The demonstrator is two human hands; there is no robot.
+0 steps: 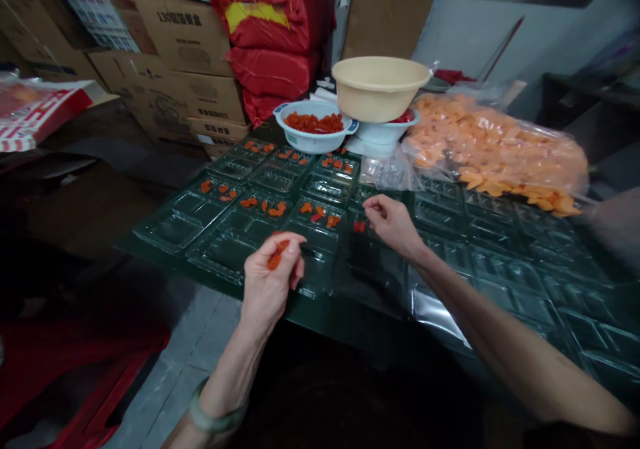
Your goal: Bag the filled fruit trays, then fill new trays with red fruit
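My left hand (273, 272) is curled around several small orange pieces (277, 256), which show between thumb and fingers above the front trays. My right hand (393, 226) is closed in a pinch over a clear plastic tray (373, 262). Whatever its fingertips hold is too small to make out. Close beside them, a few red-orange pieces (359, 226) lie in that tray's upper compartment. To the left, more clear trays (175, 219) hold similar small pieces (275, 208) in their upper compartments, with nothing in the larger lower ones.
A light blue basin (315, 144) of orange-red pieces stands at the back. Beside it, a cream basin (383, 76) rests on another bowl. A clear bag of orange pieces (500, 142) lies at right. Cardboard boxes (185, 42) and red bundles (275, 22) are stacked behind the dark table.
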